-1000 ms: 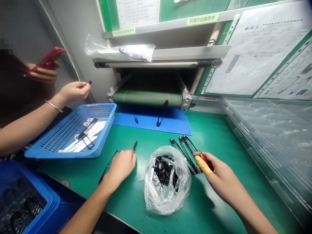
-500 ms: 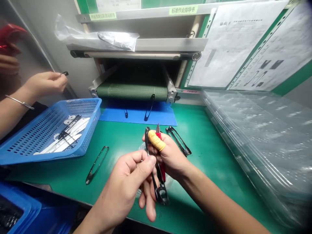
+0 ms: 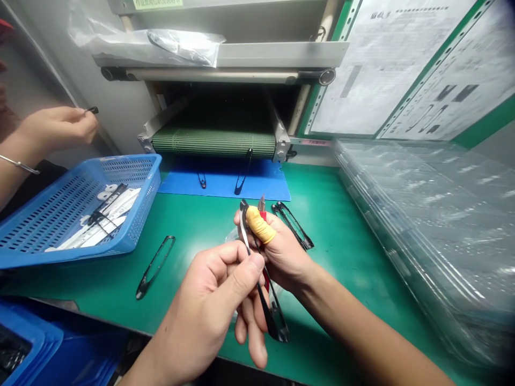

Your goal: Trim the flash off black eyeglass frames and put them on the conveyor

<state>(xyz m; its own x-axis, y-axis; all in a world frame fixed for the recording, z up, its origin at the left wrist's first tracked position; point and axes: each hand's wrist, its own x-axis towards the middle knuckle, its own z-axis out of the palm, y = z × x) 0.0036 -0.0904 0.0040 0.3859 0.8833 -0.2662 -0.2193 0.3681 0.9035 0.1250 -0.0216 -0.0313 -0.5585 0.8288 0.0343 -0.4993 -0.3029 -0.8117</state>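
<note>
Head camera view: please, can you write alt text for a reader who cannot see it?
A person's left hand holds a long black plastic loop close to a red-handled blade gripped in the right hand, which wears a yellow finger cot. They work over a green bench, with a blue mesh basket to the left and a small conveyor belt ahead.

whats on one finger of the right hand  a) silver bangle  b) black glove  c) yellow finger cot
c, the right hand, gripping a red-handled knife, has a yellow finger cot on one digit, beside the black plastic loop in the left hand
</note>
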